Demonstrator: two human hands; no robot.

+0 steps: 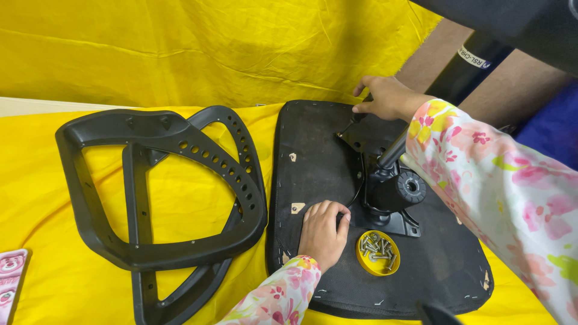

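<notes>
Left hand [324, 232] pressed flat, grip apart, on upturned black fabric chair seat [313, 162] beside black metal tilt mechanism [388, 192]; right hand [385, 99] grip clamped on its black lever [351, 125]; round yellow lid of silver bolts [377, 253] nearby.

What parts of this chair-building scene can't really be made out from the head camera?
- Tool tip under the right hand: covered by the fingers.
- Metal plate corner by the left hand: hidden beneath the hand.
- Screws in the yellow lid: too small to count.
- Pink packet: cut off by the left edge.
- Seat base near corner: cut off below.
</notes>
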